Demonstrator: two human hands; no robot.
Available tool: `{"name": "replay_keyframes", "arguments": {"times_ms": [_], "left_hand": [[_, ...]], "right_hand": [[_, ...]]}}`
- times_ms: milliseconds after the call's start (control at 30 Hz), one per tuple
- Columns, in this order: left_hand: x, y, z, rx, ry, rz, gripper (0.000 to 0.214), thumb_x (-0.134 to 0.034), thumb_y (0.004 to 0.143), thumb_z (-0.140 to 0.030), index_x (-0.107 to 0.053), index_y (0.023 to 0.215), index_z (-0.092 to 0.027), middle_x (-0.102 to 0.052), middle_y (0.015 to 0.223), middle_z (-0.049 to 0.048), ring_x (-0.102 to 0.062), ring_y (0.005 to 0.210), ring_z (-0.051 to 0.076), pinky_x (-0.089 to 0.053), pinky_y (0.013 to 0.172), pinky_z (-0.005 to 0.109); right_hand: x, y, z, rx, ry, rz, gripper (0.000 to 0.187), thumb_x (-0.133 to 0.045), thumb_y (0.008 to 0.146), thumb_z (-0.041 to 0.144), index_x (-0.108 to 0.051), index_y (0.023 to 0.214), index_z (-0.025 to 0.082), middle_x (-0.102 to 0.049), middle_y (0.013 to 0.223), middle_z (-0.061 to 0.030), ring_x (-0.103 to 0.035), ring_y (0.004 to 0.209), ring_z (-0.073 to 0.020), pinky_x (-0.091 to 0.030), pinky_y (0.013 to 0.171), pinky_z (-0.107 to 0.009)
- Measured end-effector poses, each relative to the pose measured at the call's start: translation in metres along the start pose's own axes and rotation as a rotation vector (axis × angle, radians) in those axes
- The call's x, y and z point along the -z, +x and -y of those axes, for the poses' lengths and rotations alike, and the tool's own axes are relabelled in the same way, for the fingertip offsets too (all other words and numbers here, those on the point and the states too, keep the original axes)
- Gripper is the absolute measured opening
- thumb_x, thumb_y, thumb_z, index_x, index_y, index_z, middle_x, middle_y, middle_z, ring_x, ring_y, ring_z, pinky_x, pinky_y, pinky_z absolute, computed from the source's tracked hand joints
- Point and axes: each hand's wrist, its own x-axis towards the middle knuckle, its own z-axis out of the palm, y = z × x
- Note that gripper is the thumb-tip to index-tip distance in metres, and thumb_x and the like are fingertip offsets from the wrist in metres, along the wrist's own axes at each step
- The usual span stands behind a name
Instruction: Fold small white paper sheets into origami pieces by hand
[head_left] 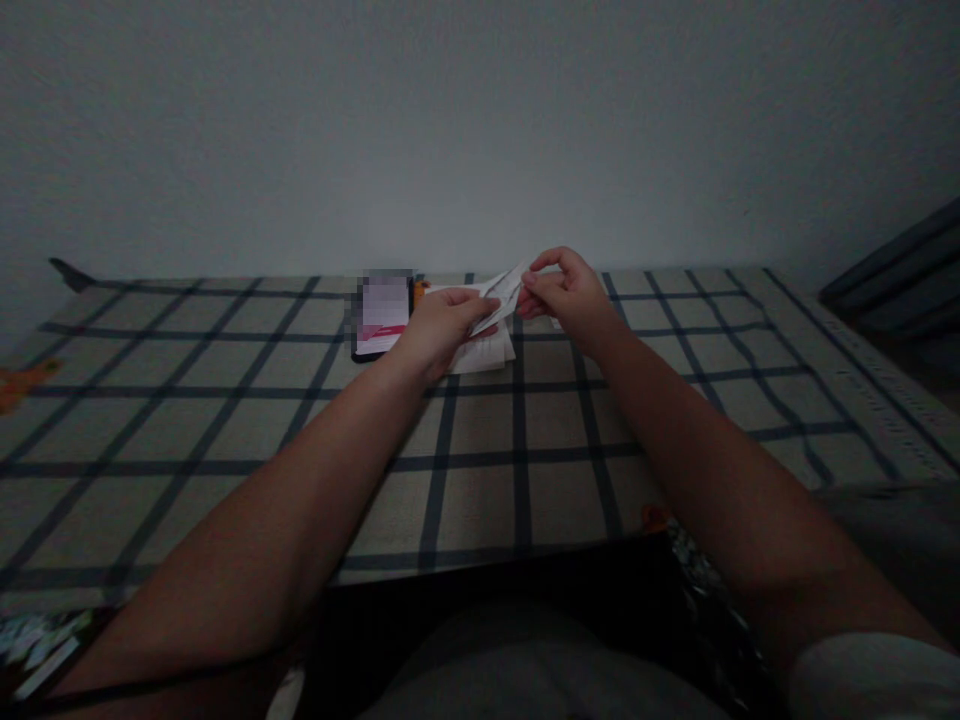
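Note:
Between my two hands is a folded white piece of paper (504,296), held above the table. My left hand (448,322) pinches its left end between thumb and fingers. At its upper right end, my right hand (564,292) has thumb and forefinger closed on the paper, with the other fingers curled. Below and behind the hands lie more white paper sheets (484,354), partly covered by my left hand. Left of that hand a dark-edged phone (384,312) lies with its screen lit, white with a pink band; part of it is blurred out.
A checked cloth (480,500) in pale and dark lines covers the table, which meets a plain wall (480,130) at the back. Orange patches show at the left edge and near the front. Dark fabric (907,285) is at the far right. The light is dim.

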Motion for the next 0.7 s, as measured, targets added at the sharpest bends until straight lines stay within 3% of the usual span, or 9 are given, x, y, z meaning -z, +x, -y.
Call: {"name": "replay_keyframes", "arguments": {"times_ms": [200, 400, 700], "left_hand": [[-0.003, 0.000, 0.003, -0.017, 0.003, -0.047, 0.019, -0.084, 0.072, -0.026, -0.069, 0.072, -0.015, -0.070, 0.071, 0.0010, -0.063, 0.062, 0.010, -0.056, 0.068, 0.024], [-0.001, -0.002, 0.005, -0.035, 0.132, -0.074, 0.020, -0.080, 0.072, -0.030, -0.066, 0.068, -0.017, -0.063, 0.065, 0.0001, -0.059, 0.061, 0.012, -0.047, 0.058, 0.023], [-0.002, -0.008, -0.003, -0.043, 0.159, -0.042, 0.021, -0.079, 0.068, -0.034, -0.066, 0.071, -0.018, -0.063, 0.073, 0.0002, -0.058, 0.068, 0.013, -0.046, 0.061, 0.023]], "right_hand": [[-0.004, -0.005, 0.003, -0.086, -0.046, 0.154, 0.044, -0.089, 0.076, 0.054, -0.068, 0.089, 0.018, -0.073, 0.079, -0.0025, -0.069, 0.073, -0.0135, -0.061, 0.071, -0.026], [-0.004, -0.007, 0.004, -0.059, -0.062, 0.151, 0.043, -0.087, 0.076, 0.057, -0.074, 0.085, 0.017, -0.074, 0.077, -0.0026, -0.068, 0.070, -0.0126, -0.060, 0.069, -0.025], [0.002, -0.008, 0.011, -0.090, -0.167, 0.208, 0.038, -0.083, 0.084, 0.051, -0.075, 0.082, 0.015, -0.074, 0.072, -0.0042, -0.068, 0.068, -0.0133, -0.057, 0.065, -0.024]]}}
